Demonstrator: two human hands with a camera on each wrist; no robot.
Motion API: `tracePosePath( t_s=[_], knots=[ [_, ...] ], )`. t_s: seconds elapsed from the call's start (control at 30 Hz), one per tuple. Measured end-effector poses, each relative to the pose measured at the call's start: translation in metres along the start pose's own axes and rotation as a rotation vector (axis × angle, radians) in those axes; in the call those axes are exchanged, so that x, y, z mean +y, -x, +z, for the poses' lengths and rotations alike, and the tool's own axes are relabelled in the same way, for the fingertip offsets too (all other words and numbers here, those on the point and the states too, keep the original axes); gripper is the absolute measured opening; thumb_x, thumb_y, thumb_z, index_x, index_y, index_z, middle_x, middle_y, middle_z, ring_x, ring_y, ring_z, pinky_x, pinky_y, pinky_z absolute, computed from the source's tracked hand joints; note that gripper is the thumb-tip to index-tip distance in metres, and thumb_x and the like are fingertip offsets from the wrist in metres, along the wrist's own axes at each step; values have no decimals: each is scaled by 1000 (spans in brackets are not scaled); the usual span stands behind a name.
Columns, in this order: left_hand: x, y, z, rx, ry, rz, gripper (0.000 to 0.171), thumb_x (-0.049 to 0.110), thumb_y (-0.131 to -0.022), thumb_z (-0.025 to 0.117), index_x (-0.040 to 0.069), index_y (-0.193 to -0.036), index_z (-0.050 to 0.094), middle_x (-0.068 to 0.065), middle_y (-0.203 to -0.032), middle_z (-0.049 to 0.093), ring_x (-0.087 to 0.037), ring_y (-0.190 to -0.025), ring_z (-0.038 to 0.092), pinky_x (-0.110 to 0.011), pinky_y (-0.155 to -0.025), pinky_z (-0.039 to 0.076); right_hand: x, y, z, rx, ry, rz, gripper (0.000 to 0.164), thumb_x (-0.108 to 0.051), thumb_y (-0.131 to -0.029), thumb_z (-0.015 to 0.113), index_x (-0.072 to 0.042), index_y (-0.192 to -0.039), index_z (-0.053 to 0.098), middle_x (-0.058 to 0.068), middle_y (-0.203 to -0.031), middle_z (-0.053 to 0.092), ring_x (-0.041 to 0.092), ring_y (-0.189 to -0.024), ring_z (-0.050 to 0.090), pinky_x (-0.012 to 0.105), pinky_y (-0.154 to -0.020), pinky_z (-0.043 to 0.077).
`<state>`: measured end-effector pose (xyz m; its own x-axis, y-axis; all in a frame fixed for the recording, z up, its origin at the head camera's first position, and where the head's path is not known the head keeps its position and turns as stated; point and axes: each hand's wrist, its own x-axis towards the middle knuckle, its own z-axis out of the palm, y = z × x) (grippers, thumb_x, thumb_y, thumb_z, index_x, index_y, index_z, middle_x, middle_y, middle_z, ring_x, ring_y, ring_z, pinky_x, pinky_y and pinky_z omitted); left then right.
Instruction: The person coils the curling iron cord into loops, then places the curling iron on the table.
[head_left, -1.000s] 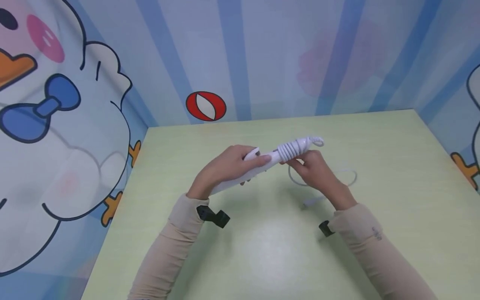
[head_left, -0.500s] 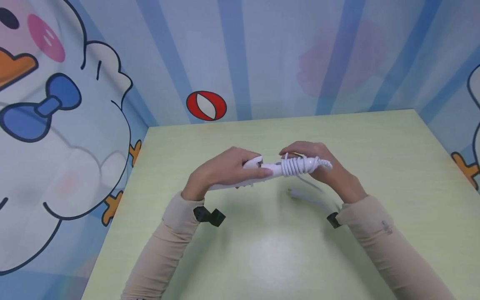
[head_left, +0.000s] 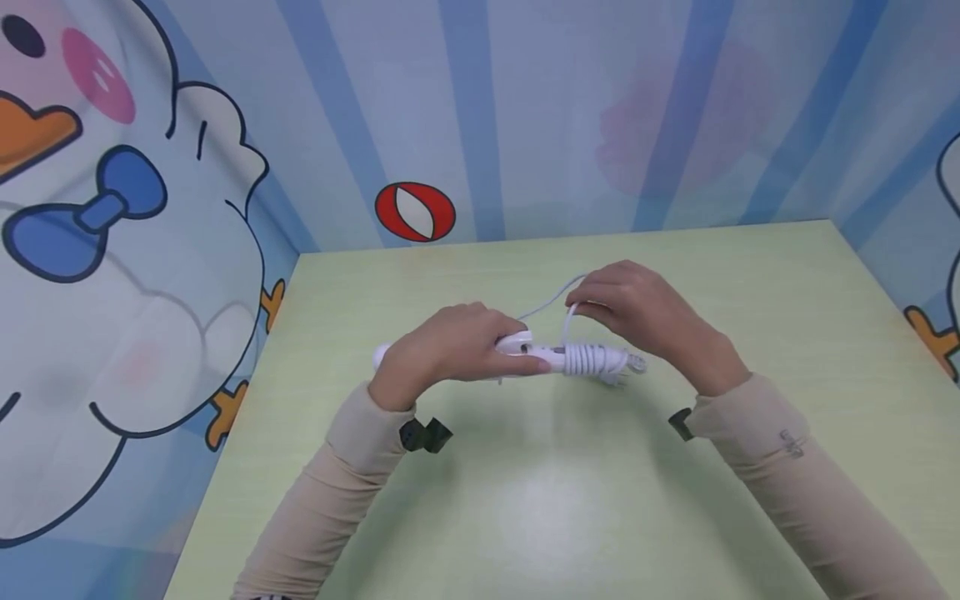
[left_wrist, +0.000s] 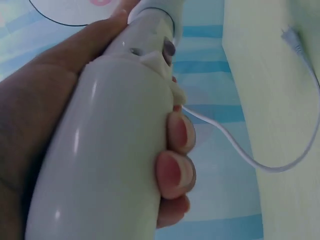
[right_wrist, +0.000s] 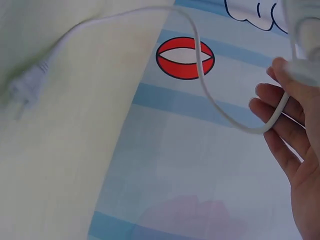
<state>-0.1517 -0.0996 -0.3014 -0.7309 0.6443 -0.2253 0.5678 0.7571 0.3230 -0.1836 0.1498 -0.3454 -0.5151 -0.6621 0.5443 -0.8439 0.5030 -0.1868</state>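
A white appliance that looks like a curling iron (head_left: 547, 357) lies level above the table, with a clip lever near its middle. My left hand (head_left: 457, 346) grips it, fingers wrapped round the smooth white barrel (left_wrist: 100, 150) in the left wrist view. White cord coils (head_left: 592, 360) circle the handle's right end. Just above them, my right hand (head_left: 648, 312) pinches the loose cord (right_wrist: 200, 65) between thumb and fingers. From there the cord loops away to its plug (right_wrist: 30, 82), which hangs free in both wrist views. The left hand seems to hide the plug in the head view.
The pale yellow-green table (head_left: 525, 517) lies beneath both hands. A wall (head_left: 540, 125) with blue stripes and a printed red ball stands behind it. On the left is a panel with a large cartoon bird (head_left: 172, 350).
My right hand has carried the cord from beneath the handle round to its far side and raised it. The curling iron has turned from slanted to nearly level, the left hand still gripping it.
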Motion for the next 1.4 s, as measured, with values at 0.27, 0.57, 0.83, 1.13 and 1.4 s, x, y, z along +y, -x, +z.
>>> tracePosePath(
  t_s=[0.27,0.57,0.83,1.13,1.4],
  knots=[
    [4,-10,10,42,-207,-109,43,67,-81,49,24,-80,57,5,-58,49,-10,-54,48,-25,-49,36,-12,-6,-3,-17,134,-32,10,-12,-79,72,-11,-88,70,0,-82,67,18,-80,62,38,-83,44],
    [-3,-22,20,141,-295,-273,47,67,-83,44,21,-84,58,2,-60,49,-14,-56,49,-28,-47,36,-26,-4,11,-38,229,113,11,-17,-80,71,-9,-87,71,1,-77,66,16,-64,58,36,-65,44],
    [-16,-26,27,265,-248,-383,51,67,-84,42,19,-89,57,0,-59,48,-16,-53,49,-29,-45,34,-37,1,29,-14,167,266,20,-24,-87,63,-6,-96,69,4,-74,66,14,-51,49,34,-53,42],
    [-34,-30,23,413,-136,-393,51,66,-84,44,16,-84,54,-2,-59,49,-17,-52,48,-31,-44,36,-42,10,48,33,64,330,16,-19,-92,56,-7,-97,66,-4,-62,53,9,-49,39,27,-47,35],
    [-34,-27,15,397,62,-356,48,65,-84,44,19,-90,57,0,-66,54,-17,-58,51,-31,-50,39,-37,18,62,31,-30,356,23,-17,-92,56,-4,-110,64,2,-85,68,13,-67,60,32,-60,47]
  ],
)
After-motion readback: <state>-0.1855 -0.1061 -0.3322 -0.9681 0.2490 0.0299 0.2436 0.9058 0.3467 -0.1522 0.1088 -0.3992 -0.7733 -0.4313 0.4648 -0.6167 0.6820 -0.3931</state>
